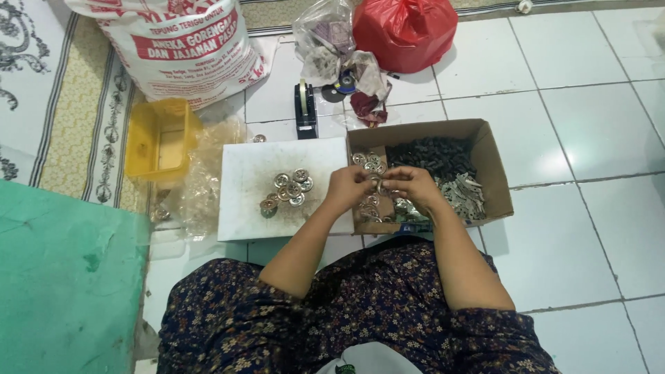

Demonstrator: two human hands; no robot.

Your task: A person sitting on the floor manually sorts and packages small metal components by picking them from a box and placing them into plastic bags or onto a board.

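A small round metal part (377, 183) is held between both hands, just above the left edge of the cardboard box (495, 176). The left hand (348, 188) has its fingers curled narrow around the part from the left side, and the right hand (410, 185) pinches it from the right side with bent fingers; the two hands touch each other at the fingertips. Inside the box lie more shiny round parts (370, 161) at the left end, a heap of small dark pieces (433, 156) at the back, and flat silver pieces (463, 194) at the right front. Just beside the box, on the left, is a white board (242, 208), and on it stands a small group of finished round metal pieces (287, 189). Behind the board stands a black tape dispenser (305, 111). Left of the board is a yellow plastic container (161, 138), which lies on a clear plastic sheet. Farther back are a big white sack (180, 45), a red plastic bag (405, 31) and a clear plastic bag (325, 38). All of this is on a white tiled floor (596, 125).
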